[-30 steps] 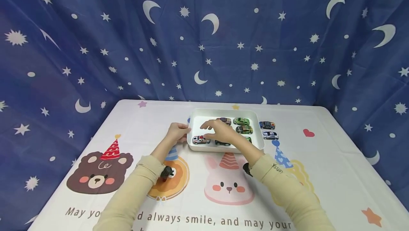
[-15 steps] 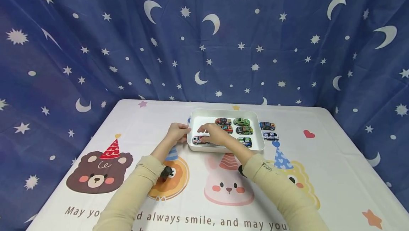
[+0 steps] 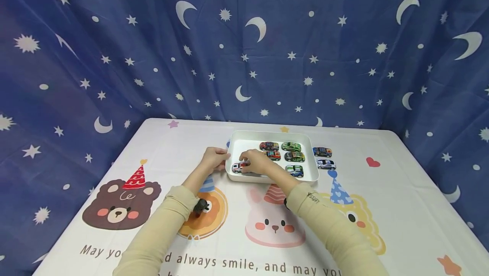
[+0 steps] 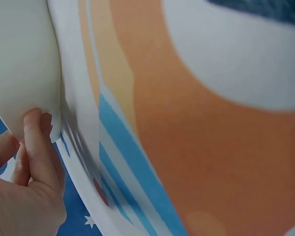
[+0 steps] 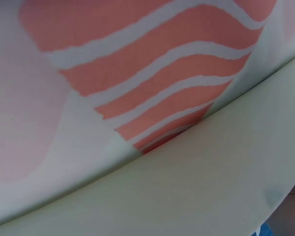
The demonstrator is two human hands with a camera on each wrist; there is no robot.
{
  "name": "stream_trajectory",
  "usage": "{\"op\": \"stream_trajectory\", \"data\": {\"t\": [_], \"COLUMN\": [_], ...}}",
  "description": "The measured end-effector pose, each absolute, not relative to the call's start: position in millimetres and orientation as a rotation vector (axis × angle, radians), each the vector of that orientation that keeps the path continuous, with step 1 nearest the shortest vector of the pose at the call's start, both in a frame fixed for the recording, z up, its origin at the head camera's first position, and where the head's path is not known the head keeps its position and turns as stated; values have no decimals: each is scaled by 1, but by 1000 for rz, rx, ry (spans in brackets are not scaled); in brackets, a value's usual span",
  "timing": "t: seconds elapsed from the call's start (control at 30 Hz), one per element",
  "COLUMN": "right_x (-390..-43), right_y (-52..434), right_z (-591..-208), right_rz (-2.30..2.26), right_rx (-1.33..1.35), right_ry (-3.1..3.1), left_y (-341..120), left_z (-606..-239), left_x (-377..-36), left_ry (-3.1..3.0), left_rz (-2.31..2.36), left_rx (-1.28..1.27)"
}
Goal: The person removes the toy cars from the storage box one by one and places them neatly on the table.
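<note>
A white tray (image 3: pixel 244 138) sits toward the far edge of the counter (image 3: pixel 401 191), about midway between its left and right edges. The left hand (image 3: pixel 211 160) holds the tray's left wall, fingers curled against the rim; the left wrist view shows the fingertips (image 4: pixel 37 135) pressed on the tray's (image 4: pixel 19 64) outer corner. The right hand (image 3: pixel 257 161) reaches over the tray's near edge, its fingers bent down onto a white toy car (image 3: pixel 238 167) in the near left corner of the tray; whether they pinch it or only touch it I cannot tell. Five more toy cars (image 3: pixel 292 156) stand in rows on the tray's right half. Two other cars (image 3: pixel 323 158) rest on the counter just beside the tray's right wall.
</note>
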State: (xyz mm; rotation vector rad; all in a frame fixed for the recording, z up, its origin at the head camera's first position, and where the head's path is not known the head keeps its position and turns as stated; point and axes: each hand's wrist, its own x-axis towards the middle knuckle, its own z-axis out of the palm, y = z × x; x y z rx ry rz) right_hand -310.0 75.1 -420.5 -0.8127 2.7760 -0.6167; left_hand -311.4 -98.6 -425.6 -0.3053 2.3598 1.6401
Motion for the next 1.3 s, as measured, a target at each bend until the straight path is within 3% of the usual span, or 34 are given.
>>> {"op": "stream_trajectory", "data": {"t": [0.4,1.3], "right_x": [-307,-300], "right_y": [66,64], "right_z": [-420,-412], "right_rz": [-493,-433], "right_rx": [-796,-798], "right_ry": [2823,2881], "left_y": [-102,-98], "left_z": [-439,-425], "left_x": [-324,-312], "left_ry": [2367,2384], "left_rz": [1621,1654], "left_rx": [-311,-299]}}
